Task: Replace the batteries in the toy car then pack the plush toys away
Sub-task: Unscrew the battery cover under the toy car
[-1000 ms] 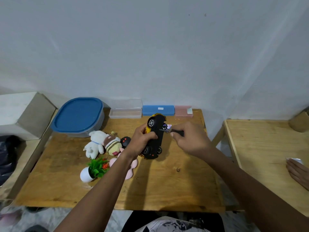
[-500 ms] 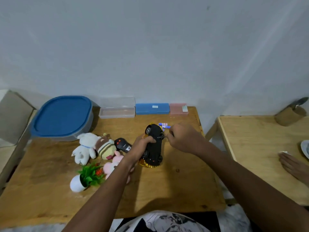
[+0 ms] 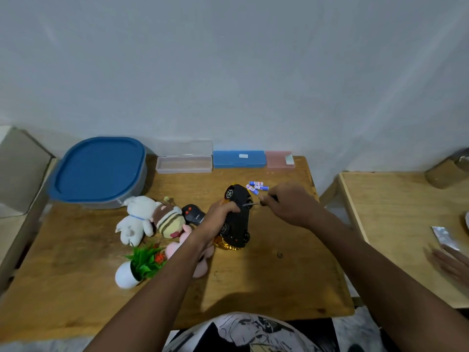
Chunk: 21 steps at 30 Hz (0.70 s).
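The toy car point(image 3: 238, 219) is tipped on its side on the wooden table point(image 3: 266, 280), black underside facing right. My left hand point(image 3: 218, 217) grips its body. My right hand point(image 3: 289, 204) holds a small screwdriver point(image 3: 253, 204) with its tip against the underside. Three blue and white batteries point(image 3: 256, 186) lie just behind the car. Left of the car lie a white plush point(image 3: 135, 219), a striped brown plush point(image 3: 168, 221) and a pink plush point(image 3: 185, 250), partly under my left forearm. A black remote point(image 3: 194, 214) lies between the plush toys and the car.
A big container with a blue lid point(image 3: 99, 170) stands back left. Clear point(image 3: 184, 163), blue point(image 3: 239, 159) and pink point(image 3: 279, 160) cases line the wall. A small potted plant point(image 3: 138, 268) lies front left. Another person's hand point(image 3: 451, 262) rests on the right table.
The car came down from the air and now rests on the table on its side. The batteries behind it have come into sight. My view shifted lower and closer.
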Each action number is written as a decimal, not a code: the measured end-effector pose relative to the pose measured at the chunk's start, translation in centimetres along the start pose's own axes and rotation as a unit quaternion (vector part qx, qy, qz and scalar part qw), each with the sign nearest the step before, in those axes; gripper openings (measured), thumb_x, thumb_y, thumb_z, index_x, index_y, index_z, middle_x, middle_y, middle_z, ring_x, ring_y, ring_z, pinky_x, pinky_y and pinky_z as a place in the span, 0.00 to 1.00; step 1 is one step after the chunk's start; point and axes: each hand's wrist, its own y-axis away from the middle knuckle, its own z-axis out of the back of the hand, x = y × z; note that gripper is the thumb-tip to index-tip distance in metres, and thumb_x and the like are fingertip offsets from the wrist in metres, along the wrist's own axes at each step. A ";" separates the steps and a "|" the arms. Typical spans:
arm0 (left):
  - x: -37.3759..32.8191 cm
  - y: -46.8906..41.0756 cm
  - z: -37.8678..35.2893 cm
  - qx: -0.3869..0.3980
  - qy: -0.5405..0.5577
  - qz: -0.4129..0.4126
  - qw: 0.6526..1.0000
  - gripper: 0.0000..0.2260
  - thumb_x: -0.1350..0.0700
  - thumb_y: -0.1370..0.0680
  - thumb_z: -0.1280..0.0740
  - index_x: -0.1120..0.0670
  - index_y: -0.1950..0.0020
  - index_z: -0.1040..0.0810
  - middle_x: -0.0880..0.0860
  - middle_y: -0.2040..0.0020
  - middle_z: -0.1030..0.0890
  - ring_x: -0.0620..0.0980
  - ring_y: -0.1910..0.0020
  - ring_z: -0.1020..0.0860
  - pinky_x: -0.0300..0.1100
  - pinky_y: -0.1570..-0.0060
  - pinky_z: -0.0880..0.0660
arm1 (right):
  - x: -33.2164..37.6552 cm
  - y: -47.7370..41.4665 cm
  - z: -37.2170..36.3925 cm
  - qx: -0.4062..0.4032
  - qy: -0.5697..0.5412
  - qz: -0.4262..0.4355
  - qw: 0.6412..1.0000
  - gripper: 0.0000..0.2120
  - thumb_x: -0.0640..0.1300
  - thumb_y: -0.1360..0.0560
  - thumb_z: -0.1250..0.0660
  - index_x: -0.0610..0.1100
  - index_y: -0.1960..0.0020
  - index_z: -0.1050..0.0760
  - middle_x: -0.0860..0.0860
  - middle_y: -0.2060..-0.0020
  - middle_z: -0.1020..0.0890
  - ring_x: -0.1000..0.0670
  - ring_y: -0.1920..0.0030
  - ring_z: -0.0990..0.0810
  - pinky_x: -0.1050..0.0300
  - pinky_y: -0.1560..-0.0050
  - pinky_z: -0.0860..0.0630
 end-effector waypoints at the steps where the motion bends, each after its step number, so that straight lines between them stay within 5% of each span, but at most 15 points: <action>1: -0.1 -0.1 0.2 0.002 -0.005 0.000 1.000 0.23 0.49 0.32 0.32 0.56 0.40 0.24 0.63 0.45 0.18 0.62 0.47 0.19 0.54 0.48 0.22 | 0.0 -0.2 -0.2 -0.005 -0.008 0.003 1.000 0.17 0.54 0.20 0.38 0.43 0.55 0.18 0.53 0.69 0.27 0.56 0.68 0.31 0.56 0.67 0.37; 5: 0.2 -0.3 0.7 0.008 -0.035 0.017 0.999 0.22 0.49 0.31 0.32 0.56 0.39 0.24 0.62 0.45 0.17 0.62 0.47 0.18 0.54 0.46 0.22 | 0.0 -0.5 -0.6 -0.051 -0.034 0.032 0.998 0.07 0.50 0.27 0.27 0.49 0.53 0.15 0.52 0.62 0.21 0.52 0.58 0.26 0.56 0.61 0.30; 9: 0.5 -0.3 0.7 0.002 -0.040 0.024 0.999 0.13 0.54 0.23 0.35 0.56 0.41 0.24 0.62 0.45 0.17 0.59 0.48 0.19 0.48 0.49 0.24 | 0.7 -0.7 -1.1 -0.054 -0.063 0.017 0.996 0.12 0.46 0.29 0.24 0.48 0.46 0.16 0.50 0.55 0.20 0.51 0.53 0.26 0.62 0.61 0.35; 12: 0.7 -0.3 0.9 -0.009 -0.025 0.025 0.999 0.10 0.54 0.23 0.35 0.55 0.44 0.23 0.60 0.48 0.18 0.58 0.51 0.20 0.48 0.51 0.25 | 0.8 -1.0 -1.6 0.014 -0.040 -0.035 0.999 0.16 0.58 0.26 0.31 0.47 0.47 0.18 0.51 0.54 0.20 0.50 0.53 0.23 0.59 0.59 0.32; 15: 0.8 -0.6 1.2 -0.013 -0.024 0.028 0.999 0.07 0.57 0.21 0.37 0.55 0.46 0.23 0.58 0.50 0.18 0.56 0.53 0.20 0.46 0.54 0.26 | 0.6 -1.2 -1.8 0.051 -0.013 -0.053 0.997 0.23 0.60 0.20 0.41 0.43 0.55 0.18 0.48 0.66 0.22 0.50 0.64 0.25 0.55 0.64 0.31; 21: 0.8 -1.1 1.1 -0.006 -0.032 0.037 0.999 0.06 0.56 0.21 0.36 0.55 0.46 0.24 0.58 0.50 0.18 0.55 0.52 0.19 0.45 0.55 0.25 | 0.1 -0.9 -1.2 -0.026 -0.088 0.020 0.996 0.07 0.46 0.28 0.26 0.50 0.50 0.15 0.52 0.58 0.21 0.51 0.54 0.25 0.53 0.57 0.29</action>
